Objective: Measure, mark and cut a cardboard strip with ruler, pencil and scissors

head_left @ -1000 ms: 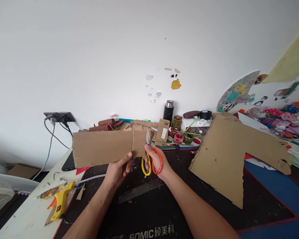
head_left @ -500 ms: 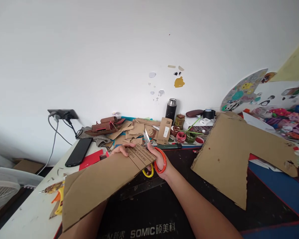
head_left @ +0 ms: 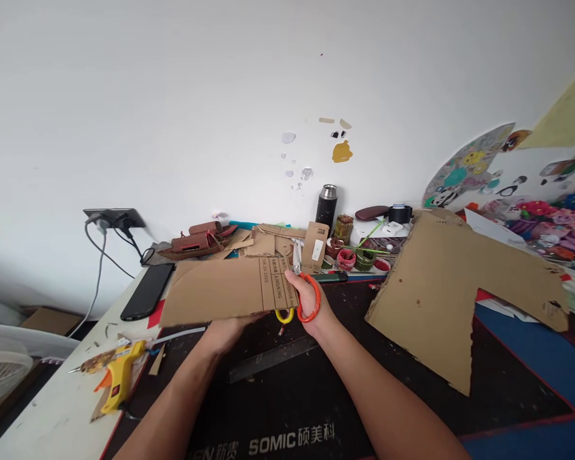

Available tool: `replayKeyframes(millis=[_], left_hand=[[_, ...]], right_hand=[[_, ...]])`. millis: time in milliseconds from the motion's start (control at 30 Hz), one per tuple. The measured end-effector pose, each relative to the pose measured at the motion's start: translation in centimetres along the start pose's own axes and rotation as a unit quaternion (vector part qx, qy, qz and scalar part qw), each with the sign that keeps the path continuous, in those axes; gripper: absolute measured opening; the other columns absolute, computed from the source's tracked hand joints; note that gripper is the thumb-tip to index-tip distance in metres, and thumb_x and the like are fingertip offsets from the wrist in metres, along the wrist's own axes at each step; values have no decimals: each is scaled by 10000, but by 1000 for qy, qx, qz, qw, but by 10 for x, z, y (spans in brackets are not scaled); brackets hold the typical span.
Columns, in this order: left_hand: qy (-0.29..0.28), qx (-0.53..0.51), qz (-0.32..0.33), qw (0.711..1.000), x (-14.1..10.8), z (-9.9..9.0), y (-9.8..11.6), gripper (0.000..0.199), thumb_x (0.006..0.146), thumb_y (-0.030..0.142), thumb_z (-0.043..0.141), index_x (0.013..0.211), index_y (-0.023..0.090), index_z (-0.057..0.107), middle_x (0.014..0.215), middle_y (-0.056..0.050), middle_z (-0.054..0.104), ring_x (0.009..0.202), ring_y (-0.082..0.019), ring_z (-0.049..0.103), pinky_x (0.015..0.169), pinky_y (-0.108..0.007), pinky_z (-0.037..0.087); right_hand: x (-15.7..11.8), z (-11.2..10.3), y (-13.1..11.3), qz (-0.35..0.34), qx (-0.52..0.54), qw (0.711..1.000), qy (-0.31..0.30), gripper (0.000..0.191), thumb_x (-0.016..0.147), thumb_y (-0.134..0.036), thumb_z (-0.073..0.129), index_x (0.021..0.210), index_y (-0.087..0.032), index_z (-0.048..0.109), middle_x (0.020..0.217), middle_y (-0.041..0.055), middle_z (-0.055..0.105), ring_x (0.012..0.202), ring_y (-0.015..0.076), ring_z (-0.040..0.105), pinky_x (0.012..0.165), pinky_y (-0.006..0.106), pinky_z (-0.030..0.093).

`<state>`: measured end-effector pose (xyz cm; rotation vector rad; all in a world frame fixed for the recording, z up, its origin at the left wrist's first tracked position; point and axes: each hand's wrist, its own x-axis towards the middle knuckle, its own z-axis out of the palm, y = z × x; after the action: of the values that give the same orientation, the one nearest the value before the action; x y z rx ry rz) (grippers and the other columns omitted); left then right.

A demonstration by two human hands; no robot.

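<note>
A long brown cardboard piece with printed lines and text at its right end is raised above the black mat. Beneath it is my left hand, its fingers hidden by the cardboard. At the printed end, my right hand is closed on scissors with one orange and one yellow handle loop. The blades point away from me, beside the cardboard's right edge.
At left lie a yellow glue gun and a black phone. A large cardboard sheet rests at right. Along the wall are cardboard scraps, a brown model boat, a black flask and paint jars. A ruler lies on the mat.
The cardboard has turned nearly level, its left end swinging up and away from me. My left hand has gone from the cardboard's top edge to underneath it. The glue gun is now uncovered.
</note>
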<state>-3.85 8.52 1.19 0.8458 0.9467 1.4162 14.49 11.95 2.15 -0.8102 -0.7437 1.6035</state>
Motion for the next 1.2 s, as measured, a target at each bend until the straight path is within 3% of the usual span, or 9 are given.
replayKeyframes(millis=[67, 200, 300, 400, 533, 700, 1033, 1200], left_hand=[[-52, 11, -10, 999, -5, 7, 2, 567, 499, 177, 1064, 981, 215, 768, 912, -102, 816, 959, -377, 779, 824, -450, 633], [-93, 0, -8, 996, -6, 15, 7, 480, 681, 458, 1007, 980, 154, 786, 926, -154, 808, 815, -330, 775, 655, -381, 612], [-75, -16, -1, 997, -3, 16, 8, 388, 786, 464, 930, 931, 132, 791, 828, -139, 788, 657, -256, 734, 571, -332, 588], [-50, -33, 6, 998, 1, 14, 8, 326, 788, 392, 914, 896, 110, 790, 737, -123, 757, 582, -227, 704, 540, -314, 586], [-8, -63, 26, 998, 3, 12, 10, 314, 774, 341, 914, 954, 119, 784, 826, -117, 786, 595, -206, 717, 534, -288, 591], [22, -89, 35, 995, 6, 10, 11, 313, 749, 316, 917, 952, 114, 790, 864, -113, 799, 584, -191, 718, 521, -273, 590], [26, -109, 32, 993, 8, 8, 11, 278, 750, 272, 902, 941, 97, 800, 808, -112, 786, 572, -188, 713, 521, -258, 597], [15, -107, 26, 994, 7, 9, 9, 278, 756, 284, 909, 933, 97, 805, 822, -109, 792, 576, -182, 708, 512, -253, 596]], right_hand=[[2, -2, -2, -22, 2, 1000, 14, 474, 702, -582, 928, 906, -202, 731, 860, 64, 819, 839, 313, 803, 676, 382, 626], [-1, -1, -6, -36, -10, 999, -21, 453, 751, -590, 900, 880, -200, 711, 789, 75, 794, 765, 325, 781, 568, 368, 578], [-5, 2, -6, -46, -26, 998, -45, 453, 787, -600, 881, 921, -200, 717, 770, 63, 779, 704, 291, 753, 500, 325, 523], [-4, 2, -4, -29, -45, 998, -14, 484, 762, -634, 888, 854, -198, 698, 677, 36, 732, 538, 213, 656, 425, 283, 447], [2, -3, -3, -3, -27, 1000, 14, 530, 724, -664, 899, 805, -185, 689, 535, -35, 597, 390, 121, 506, 393, 251, 399], [4, -5, -5, 4, -21, 1000, 10, 571, 693, -668, 918, 885, -170, 717, 540, -68, 567, 380, 105, 515, 385, 230, 394], [-2, 0, -4, 34, -32, 998, -30, 609, 688, -702, 929, 903, -177, 707, 547, -69, 577, 382, 103, 530, 363, 208, 381], [-2, 0, 1, 43, -33, 998, -36, 620, 675, -730, 929, 743, -188, 635, 529, -56, 575, 365, 99, 526, 357, 208, 402]])
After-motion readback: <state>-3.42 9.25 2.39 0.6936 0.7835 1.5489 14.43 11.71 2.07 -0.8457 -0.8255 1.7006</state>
